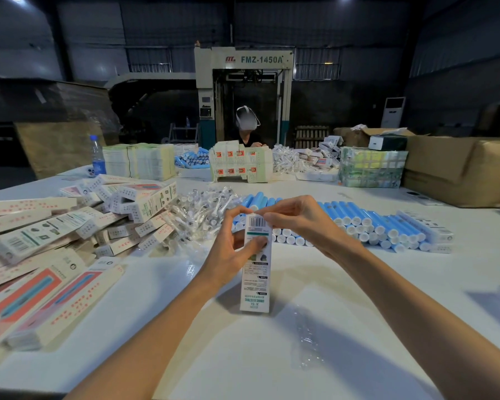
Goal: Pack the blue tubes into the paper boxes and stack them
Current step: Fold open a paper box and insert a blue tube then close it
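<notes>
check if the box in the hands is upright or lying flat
Upright: the paper box stands on end on the table, left hand gripping its side, right hand pinching its top end.

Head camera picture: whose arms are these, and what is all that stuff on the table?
The camera sits on a person's head and looks forward and down, so the two arms are that person's own. The left hand grips a tall paper box, held upright, and the right hand pinches its top end. Behind it, on the white table, lie rows of blue tubes with white ends. On the left is a pile of boxes, and next to it is a heap of clear plastic packets. Another person sits at the far side.
</notes>
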A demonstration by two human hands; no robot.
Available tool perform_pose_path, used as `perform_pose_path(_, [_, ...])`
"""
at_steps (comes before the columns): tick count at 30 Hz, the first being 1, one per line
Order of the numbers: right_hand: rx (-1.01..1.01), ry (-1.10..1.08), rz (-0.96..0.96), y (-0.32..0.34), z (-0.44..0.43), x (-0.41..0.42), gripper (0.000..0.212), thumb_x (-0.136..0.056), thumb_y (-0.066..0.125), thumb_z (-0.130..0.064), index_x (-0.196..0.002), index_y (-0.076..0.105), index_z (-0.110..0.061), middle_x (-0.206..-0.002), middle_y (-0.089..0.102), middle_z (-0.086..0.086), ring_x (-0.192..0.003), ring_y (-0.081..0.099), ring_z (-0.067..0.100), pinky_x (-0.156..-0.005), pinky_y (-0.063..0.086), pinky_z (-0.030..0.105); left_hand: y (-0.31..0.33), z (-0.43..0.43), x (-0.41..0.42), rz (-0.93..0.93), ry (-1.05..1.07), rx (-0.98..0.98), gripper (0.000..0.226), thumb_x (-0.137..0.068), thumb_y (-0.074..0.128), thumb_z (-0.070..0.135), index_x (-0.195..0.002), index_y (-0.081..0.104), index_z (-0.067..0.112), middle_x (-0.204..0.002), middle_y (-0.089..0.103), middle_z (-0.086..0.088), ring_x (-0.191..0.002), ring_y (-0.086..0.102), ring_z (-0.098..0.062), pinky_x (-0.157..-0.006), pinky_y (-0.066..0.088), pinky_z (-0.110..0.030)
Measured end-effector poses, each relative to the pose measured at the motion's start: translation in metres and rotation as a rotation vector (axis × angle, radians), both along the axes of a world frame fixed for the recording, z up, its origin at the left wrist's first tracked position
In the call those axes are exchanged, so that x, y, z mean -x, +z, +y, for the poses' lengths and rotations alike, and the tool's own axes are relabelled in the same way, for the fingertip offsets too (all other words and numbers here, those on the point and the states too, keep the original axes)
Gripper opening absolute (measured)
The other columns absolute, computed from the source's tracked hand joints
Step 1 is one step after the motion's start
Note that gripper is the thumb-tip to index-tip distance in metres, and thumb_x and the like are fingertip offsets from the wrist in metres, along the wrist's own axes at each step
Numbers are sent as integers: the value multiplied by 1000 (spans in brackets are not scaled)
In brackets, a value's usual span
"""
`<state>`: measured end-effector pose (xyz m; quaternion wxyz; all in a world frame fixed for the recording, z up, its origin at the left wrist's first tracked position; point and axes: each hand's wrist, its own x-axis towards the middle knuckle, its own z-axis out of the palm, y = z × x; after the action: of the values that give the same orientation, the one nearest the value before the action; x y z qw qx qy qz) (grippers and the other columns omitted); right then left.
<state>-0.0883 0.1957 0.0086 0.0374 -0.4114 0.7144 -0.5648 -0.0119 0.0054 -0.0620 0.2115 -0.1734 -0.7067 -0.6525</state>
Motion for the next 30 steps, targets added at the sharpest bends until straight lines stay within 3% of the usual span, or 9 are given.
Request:
perform_pose_path(8, [104, -93, 54, -23, -8, -11, 18, -98, 71, -12, -115, 78, -9, -109, 80, 0, -104, 75, 14, -87, 58, 26, -1, 2, -1, -10, 32, -1, 49, -101, 73, 9, -137, 42, 22, -103, 80, -11, -90, 77, -25, -79, 62, -36])
perform_pose_path(14, [156, -145, 60, -29, -14, -10, 17, -98, 71, -10, -112, 80, -9, -103, 81, -2, -96, 75, 8, -78, 54, 18, -4, 0, 0, -1, 51, 6, 50, -100, 75, 14, -137, 42, 25, -104, 79, -13, -93, 77, -29, -81, 62, -38])
perform_pose_path(17, [197, -121, -54, -39, -14, -11, 23, -100, 70, -17, -122, 76, -14, -114, 79, -1, -108, 74, 16, -94, 59, 32, -7, 4, 2, -8, 22, -31, 55, -101, 74, 18, -144, 43, 34, -109, 79, -11, -97, 77, -28, -81, 62, -36])
perform_pose_path(21, [212, 11, -415, -58, -16, -14, 48, -103, 63, -43, -148, 54, -31, -133, 71, -4, -125, 66, 17, -109, 51, 45, -6, 4, 5, -34, 17, -190, 50, -98, 75, 19, -139, 53, 40, -116, 77, -10, -104, 76, -30, -83, 63, -36])
perform_pose_path(24, [7, 164, -543, -70, -13, -20, 49, -105, 47, -60, -142, 61, -30, -134, 67, 10, -123, 64, 30, -103, 53, 44, -6, -2, 7, -83, -4, -383, 47, -90, 76, 17, -127, 58, 40, -114, 76, -6, -102, 76, -29, -83, 63, -42])
perform_pose_path(26, [-11, 239, -606, -77, -10, -26, 55, -107, 43, -58, -144, 59, -21, -132, 67, 15, -119, 67, 35, -97, 57, 44, -8, -6, 8, -94, -14, -368, 43, -90, 77, 19, -122, 60, 43, -114, 76, -1, -102, 76, -27, -82, 61, -44])
perform_pose_path(28, [29, 198, -583, -75, -5, -32, 55, -105, 47, -58, -139, 63, -18, -123, 70, 12, -108, 70, 26, -92, 59, 38, -9, -7, 9, -59, -8, -300, 43, -90, 79, 22, -120, 60, 45, -114, 76, 1, -109, 74, -25, -86, 62, -38])
perform_pose_path(30, [38, 68, -455, -70, 4, -37, 45, -102, 53, -57, -131, 69, -26, -113, 72, 2, -100, 70, 16, -91, 58, 33, -9, -6, 10, -4, 79, -170, 41, -89, 78, 31, -119, 58, 51, -115, 76, 6, -115, 72, -13, -88, 60, -27])
